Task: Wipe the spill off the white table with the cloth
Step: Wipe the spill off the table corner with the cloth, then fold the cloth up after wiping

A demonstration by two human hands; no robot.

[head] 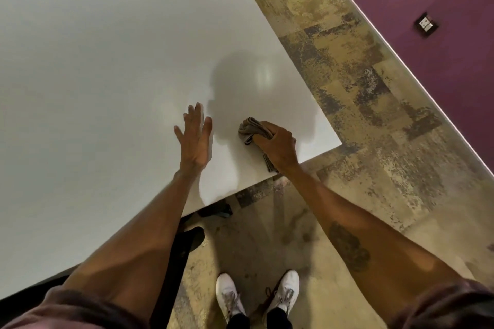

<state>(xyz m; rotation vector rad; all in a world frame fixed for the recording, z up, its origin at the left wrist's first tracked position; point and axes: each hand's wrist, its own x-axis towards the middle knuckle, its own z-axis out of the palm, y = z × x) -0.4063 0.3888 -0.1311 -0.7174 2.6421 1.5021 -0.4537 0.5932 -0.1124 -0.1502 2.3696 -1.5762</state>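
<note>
Near the tabletop's [107,61] near right corner, the right hand [278,145] is gripping the soft, light, bunched cloth [252,128] from above while the left hand [193,139] is lying flat, fingers [198,115] spread.

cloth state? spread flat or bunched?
Bunched. The cloth is crumpled into folds under the right hand, which grips it on the white table near the corner; one end trails back toward the table edge.

Table [107,61] — near corner at right. Cloth [254,128] is bunched on the tabletop near that corner, under the right hand [278,147]; left hand [193,139] is laid flat just left of it — apart. Shoes [256,296] are set on the floor [347,88] before the table edge.
</note>
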